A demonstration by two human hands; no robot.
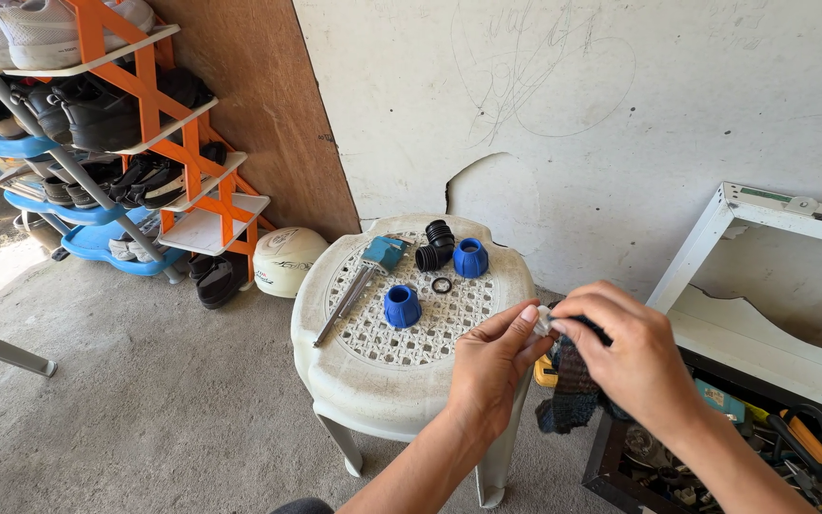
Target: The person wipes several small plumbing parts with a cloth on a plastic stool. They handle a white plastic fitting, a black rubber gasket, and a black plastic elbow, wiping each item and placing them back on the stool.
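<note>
- On the white plastic stool's tabletop (373, 366) we see, from the left, a metal tool with a teal head (362, 281), a near blue cap nut (401, 306), a black O-ring (441, 285), a black elbow fitting (436, 246) and a far blue cap nut (470, 257).
- Our left hand (490, 366) pinches a small white ring (543, 322) by its edge, fingers closed on it, just off the stool's right rim.
- Our right hand (632, 357) grips a dark rag (573, 390) against the ring.
- We judge the ring light, stiff and easily dropped; holding its rim suits it.
</note>
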